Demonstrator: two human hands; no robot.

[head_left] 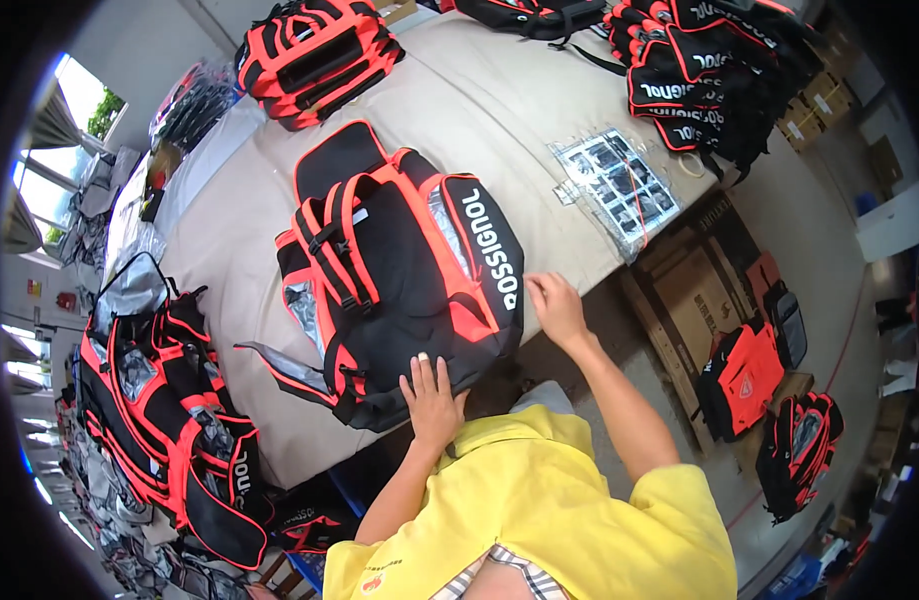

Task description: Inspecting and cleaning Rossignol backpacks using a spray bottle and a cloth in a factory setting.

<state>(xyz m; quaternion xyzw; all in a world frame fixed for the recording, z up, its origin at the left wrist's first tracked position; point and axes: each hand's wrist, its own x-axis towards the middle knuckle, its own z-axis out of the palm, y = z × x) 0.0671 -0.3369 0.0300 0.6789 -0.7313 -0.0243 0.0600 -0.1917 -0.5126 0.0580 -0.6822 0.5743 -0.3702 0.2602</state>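
Note:
A large black backpack with neon-orange trim (pixel 409 255) lies on the covered table in front of me, its straps and buckles facing up. Its top flap (pixel 339 155) is folded out at the far end. My left hand (pixel 434 408) rests on the near end of the bag, fingers stretched and a little spread, with a light band round one finger. Just off the bag's right side is my right hand (pixel 554 305), its fingers curled together. Whatever may be between those fingertips is too small to make out. A grey-lined side flap (pixel 294 372) sticks out at the bag's left.
Similar bags are stacked at the far left (pixel 319 60) and far right (pixel 699 75). Another bag (pixel 169 430) hangs at the table's left edge. A plastic-wrapped panel (pixel 624 190) lies near the right edge. Cartons (pixel 694 300) and more bags (pixel 749 375) stand on the floor at right.

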